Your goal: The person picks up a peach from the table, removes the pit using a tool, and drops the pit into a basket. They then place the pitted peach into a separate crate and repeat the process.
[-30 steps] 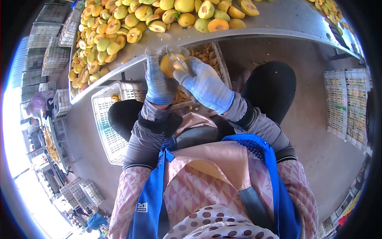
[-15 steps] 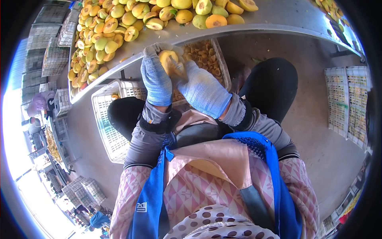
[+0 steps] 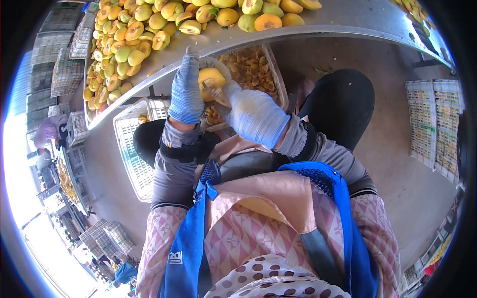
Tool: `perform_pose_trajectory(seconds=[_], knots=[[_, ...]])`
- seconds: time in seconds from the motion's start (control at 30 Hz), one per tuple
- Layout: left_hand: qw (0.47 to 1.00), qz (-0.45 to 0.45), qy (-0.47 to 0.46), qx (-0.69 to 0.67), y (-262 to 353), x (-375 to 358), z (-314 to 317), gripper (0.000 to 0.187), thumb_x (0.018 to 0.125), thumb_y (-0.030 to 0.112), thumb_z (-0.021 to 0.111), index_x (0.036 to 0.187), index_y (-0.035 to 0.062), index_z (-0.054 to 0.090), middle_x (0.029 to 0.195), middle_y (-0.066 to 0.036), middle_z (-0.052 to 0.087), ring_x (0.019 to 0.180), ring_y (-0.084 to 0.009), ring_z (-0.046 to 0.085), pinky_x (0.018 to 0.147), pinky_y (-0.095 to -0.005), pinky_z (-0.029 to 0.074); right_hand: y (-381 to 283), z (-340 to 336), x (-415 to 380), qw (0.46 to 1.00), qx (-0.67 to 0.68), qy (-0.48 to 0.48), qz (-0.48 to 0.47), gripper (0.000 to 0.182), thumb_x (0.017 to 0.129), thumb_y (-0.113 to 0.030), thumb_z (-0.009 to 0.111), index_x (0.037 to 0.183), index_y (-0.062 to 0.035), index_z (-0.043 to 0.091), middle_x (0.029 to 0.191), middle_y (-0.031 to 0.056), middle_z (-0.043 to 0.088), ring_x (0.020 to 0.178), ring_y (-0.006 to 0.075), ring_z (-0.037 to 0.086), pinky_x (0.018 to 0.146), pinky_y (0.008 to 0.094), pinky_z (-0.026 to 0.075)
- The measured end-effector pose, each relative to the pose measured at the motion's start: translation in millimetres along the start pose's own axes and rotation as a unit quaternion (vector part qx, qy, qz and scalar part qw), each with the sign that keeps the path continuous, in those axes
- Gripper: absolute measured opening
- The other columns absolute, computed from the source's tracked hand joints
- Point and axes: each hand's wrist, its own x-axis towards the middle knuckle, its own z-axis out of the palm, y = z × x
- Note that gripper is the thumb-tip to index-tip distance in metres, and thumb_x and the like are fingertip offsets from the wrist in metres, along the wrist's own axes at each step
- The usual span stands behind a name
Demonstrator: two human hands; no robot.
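Observation:
My left hand (image 3: 186,92), in a blue knitted glove with grey fingertips, is at a yellow peach half (image 3: 211,78). Its thumb side points straight up beside the fruit, while grey gloved fingers curve around the fruit's far side. My right hand (image 3: 256,114), gloved the same way, is closed around a small metal pitting tool (image 3: 214,94). The tool's blade touches the lower part of the peach half; its handle is hidden in my grip. Beneath both hands stands a crate of brown-orange scraps (image 3: 251,69), perhaps pits.
Many cut peach halves (image 3: 134,39) are piled on the metal table (image 3: 223,39), whose raised edge runs just beyond my hands. A white plastic crate (image 3: 131,154) stands by my left knee. Stacked crates (image 3: 432,126) are at the right. Other people work at far left.
My left thumb side has straightened upward and shifted slightly left, away from the peach half. The fruit has turned and lowered slightly, and the tool has moved down and left with it.

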Motion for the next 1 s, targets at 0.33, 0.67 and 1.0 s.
perform_pose_trajectory(seconds=[0.33, 0.67, 1.0], knots=[[0.965, -0.089, 0.141, -0.203, 24, -7, 20, 0.061, 0.102, 0.051, 0.039, 0.093, -0.0024, 0.067, 0.08, -0.009, 0.069, 0.07, -0.015, 0.065, 0.063, -0.025, 0.052, -1, 1, 4, 0.992, 0.123, -0.012, -0.02, 0.036, 0.088, -0.015, 0.066, 0.116, 0.0038, 0.053, 0.091, 0.0256, 0.063, 0.083, 0.043, 0.064, 0.069, 0.0459, 0.052], [0.974, 0.024, 0.22, -0.055, 6, -8, 26, 0.049, 0.102, 0.039, 0.049, 0.087, -0.0028, 0.068, 0.073, -0.006, 0.069, 0.063, -0.0103, 0.061, 0.055, -0.0227, 0.046, -4, -14, 10, 0.959, 0.27, -0.078, -0.025, 0.028, 0.09, -0.019, 0.063, 0.108, 0.0017, 0.06, 0.087, 0.0211, 0.066, 0.08, 0.0352, 0.066, 0.071, 0.0394, 0.052], [0.968, -0.006, 0.238, -0.083, 20, -8, 32, 0.046, 0.1, 0.041, 0.054, 0.089, -0.0011, 0.069, 0.074, -0.004, 0.068, 0.065, -0.008, 0.06, 0.054, -0.0208, 0.044, 2, -6, 3, 0.998, 0.031, 0.052, -0.032, 0.031, 0.09, -0.027, 0.065, 0.11, -0.0038, 0.06, 0.076, 0.0189, 0.067, 0.066, 0.0364, 0.067, 0.057, 0.0444, 0.052]])
